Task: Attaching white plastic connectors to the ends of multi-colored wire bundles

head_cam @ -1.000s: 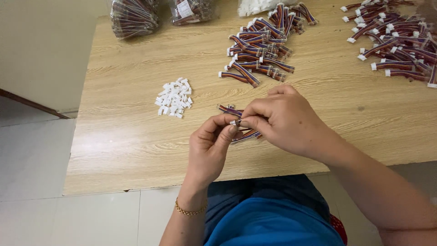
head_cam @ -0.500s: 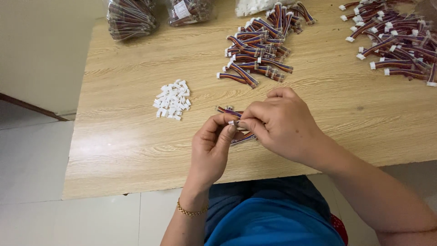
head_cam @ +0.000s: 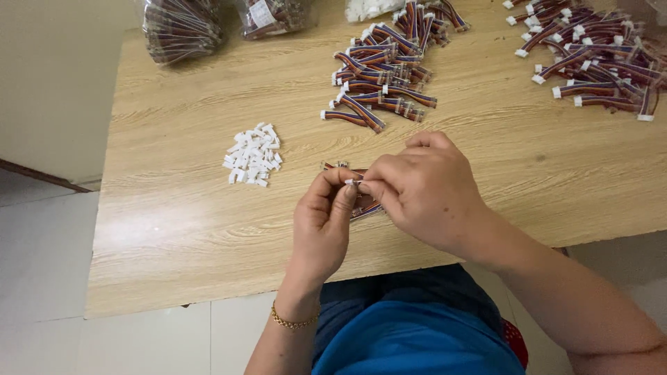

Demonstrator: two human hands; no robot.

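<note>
Over the near part of a wooden table (head_cam: 174, 229), my left hand (head_cam: 323, 222) and my right hand (head_cam: 424, 191) meet fingertip to fingertip. Between them they pinch a small white plastic connector (head_cam: 353, 182) and a short bundle of red, blue and dark wires (head_cam: 361, 207), mostly hidden under the fingers. Which hand holds the connector and which the wires I cannot tell. A few more wire ends (head_cam: 339, 167) lie on the table just beyond my left thumb. A heap of small white connectors (head_cam: 253, 154) sits to the left.
A pile of multicoloured wire harnesses (head_cam: 382, 69) lies in the middle back, another with white plugs (head_cam: 597, 55) at the back right. Clear bags of harnesses (head_cam: 182, 28) stand at the back left. Tiled floor lies left and below the table edge.
Both hands have stayed together in the same spot; only the fingertips have shifted slightly around the connector and wires.
</note>
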